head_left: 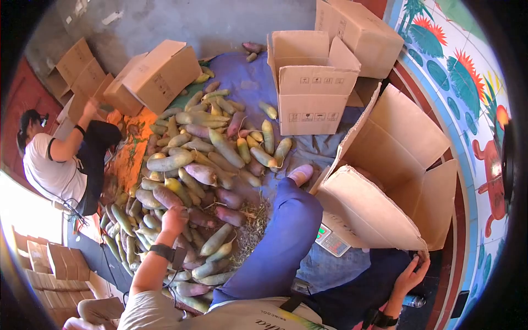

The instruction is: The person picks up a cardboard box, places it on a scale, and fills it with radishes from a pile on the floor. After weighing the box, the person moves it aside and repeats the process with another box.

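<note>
My left hand (175, 219) reaches into a large pile of long green and purple radishes (212, 165). Its fingers are closed round the lower end of a reddish-purple radish (165, 196). To my right stands a big open cardboard box (368, 206), tilted towards me with its flaps spread; something reddish shows partly inside. At the near corner of its flap, the fingers of my right hand (411, 274) grip the edge. A scale with a lit green display (331, 241) sits partly under the box, beside my knee.
A second open box (316, 99) stands beyond the pile, with a closed box (363, 36) behind it. More cardboard boxes (159, 74) are at the back left. Another person (60, 159) sits at the left edge of the pile. A painted tile wall (462, 104) borders the right side.
</note>
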`<state>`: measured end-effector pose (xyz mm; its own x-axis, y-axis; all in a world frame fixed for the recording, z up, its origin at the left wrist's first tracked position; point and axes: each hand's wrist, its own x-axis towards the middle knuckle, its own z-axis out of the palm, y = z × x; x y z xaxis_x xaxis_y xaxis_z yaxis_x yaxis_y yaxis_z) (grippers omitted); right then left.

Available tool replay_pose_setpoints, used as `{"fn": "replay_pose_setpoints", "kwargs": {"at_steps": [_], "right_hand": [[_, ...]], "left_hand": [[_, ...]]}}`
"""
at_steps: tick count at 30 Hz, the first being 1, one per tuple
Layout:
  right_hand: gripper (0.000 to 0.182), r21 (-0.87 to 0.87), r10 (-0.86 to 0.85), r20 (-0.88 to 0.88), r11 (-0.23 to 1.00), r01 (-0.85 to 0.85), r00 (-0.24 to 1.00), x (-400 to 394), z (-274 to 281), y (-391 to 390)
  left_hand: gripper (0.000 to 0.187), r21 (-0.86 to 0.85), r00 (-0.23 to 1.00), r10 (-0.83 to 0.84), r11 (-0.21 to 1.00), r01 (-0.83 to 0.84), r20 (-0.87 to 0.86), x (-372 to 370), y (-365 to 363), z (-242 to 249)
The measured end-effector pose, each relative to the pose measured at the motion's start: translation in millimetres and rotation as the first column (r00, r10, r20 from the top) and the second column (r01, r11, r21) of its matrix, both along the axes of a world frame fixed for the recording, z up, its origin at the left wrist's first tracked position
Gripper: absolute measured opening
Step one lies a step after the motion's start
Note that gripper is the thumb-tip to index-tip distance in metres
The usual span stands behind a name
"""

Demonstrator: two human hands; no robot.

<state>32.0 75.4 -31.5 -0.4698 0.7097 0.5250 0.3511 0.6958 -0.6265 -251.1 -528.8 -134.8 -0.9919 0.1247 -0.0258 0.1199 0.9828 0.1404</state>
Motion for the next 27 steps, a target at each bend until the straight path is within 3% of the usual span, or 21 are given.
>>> {"fn": "replay_pose_setpoints", "kwargs": {"at_steps": [2, 4, 6, 8, 10, 12, 14, 16, 17, 18, 21, 22, 24, 25, 27], "right_hand": [[0.026, -0.003, 0.033, -0.052, 0.999, -0.033, 0.998, -2.8, 2.4, -2.8], [0.027, 0.052, 0.014, 0.009, 0.999, -0.014, 1.000, -3.4, 5.8, -5.4], [0.026, 0.038, 0.010, -0.010, 0.999, -0.010, 1.000, -2.1, 3.1, -4.6], [0.026, 0.029, 0.010, -0.032, 1.000, -0.009, 0.999, -3.9, 2.0, -3.9], [0.026, 0.020, 0.035, -0.056, 0.999, -0.034, 0.998, -4.5, 4.3, -6.0], [0.026, 0.034, 0.009, -0.007, 0.999, -0.009, 1.000, -3.6, 7.9, -6.7], [0.026, 0.051, -0.011, 0.036, 0.999, 0.009, 0.999, -3.8, 8.0, -5.9], [0.026, 0.064, -0.014, 0.019, 0.998, 0.013, 1.000, -3.6, 5.2, -3.9], [0.026, 0.069, -0.017, 0.023, 0.998, 0.015, 1.000, -3.2, 5.7, -4.0], [0.026, 0.065, -0.021, 0.025, 0.998, 0.020, 0.999, -3.5, 6.4, -5.1], [0.026, 0.059, -0.026, 0.030, 0.998, 0.025, 0.999, -4.9, 7.9, -5.2], [0.027, 0.053, -0.035, 0.027, 0.998, 0.033, 0.999, -6.0, 7.6, -4.8], [0.026, 0.039, -0.034, 0.002, 0.999, 0.034, 0.999, -7.2, 5.6, -4.5], [0.026, 0.025, -0.037, -0.020, 0.999, 0.037, 0.999, -6.3, 4.2, -4.5], [0.026, 0.038, -0.055, -0.013, 0.998, 0.055, 0.998, -6.8, 2.8, -6.0]], "left_hand": [[0.038, 0.223, 0.998, 0.059, 0.973, -0.065, 0.032, 0.7, -2.1, 22.8], [0.040, 0.241, 0.991, 0.120, 0.961, -0.133, 0.066, -1.1, 0.4, 38.5], [0.039, 0.392, 0.968, 0.229, 0.885, -0.252, 0.106, 1.2, 6.6, 56.4], [0.038, 0.435, 0.969, 0.235, 0.866, -0.247, 0.082, -0.6, -8.6, 29.2], [0.033, 0.785, 0.942, 0.218, 0.521, -0.335, 0.257, -1.0, -8.1, 14.4], [0.030, 0.809, 0.927, 0.198, 0.454, -0.374, 0.317, 6.7, 9.2, -0.8], [0.030, 0.735, 0.844, 0.277, 0.416, -0.536, 0.459, 14.2, 22.6, -26.1], [0.033, 0.684, 0.846, 0.231, 0.506, -0.526, 0.480, 17.5, 18.1, -92.0], [0.036, 0.598, 0.882, 0.275, 0.653, -0.464, 0.384, 20.8, 16.7, -125.9], [0.036, 0.599, 0.880, 0.272, 0.651, -0.466, 0.388, 21.0, 25.0, -115.3], [0.042, 0.430, 0.927, 0.105, 0.863, -0.265, 0.361, 7.9, 46.2, -70.6], [0.042, 0.431, 0.927, 0.107, 0.862, -0.267, 0.360, 2.6, 46.9, -66.9], [0.045, 0.156, 0.883, -0.169, 0.981, 0.111, 0.439, -7.9, 51.2, -48.6], [0.054, 0.193, 0.779, -0.173, 0.979, 0.069, 0.603, -13.3, 58.3, -37.2], [0.061, 0.110, 0.728, -0.146, 0.989, 0.097, 0.670, -9.2, 71.3, -46.0]]}}
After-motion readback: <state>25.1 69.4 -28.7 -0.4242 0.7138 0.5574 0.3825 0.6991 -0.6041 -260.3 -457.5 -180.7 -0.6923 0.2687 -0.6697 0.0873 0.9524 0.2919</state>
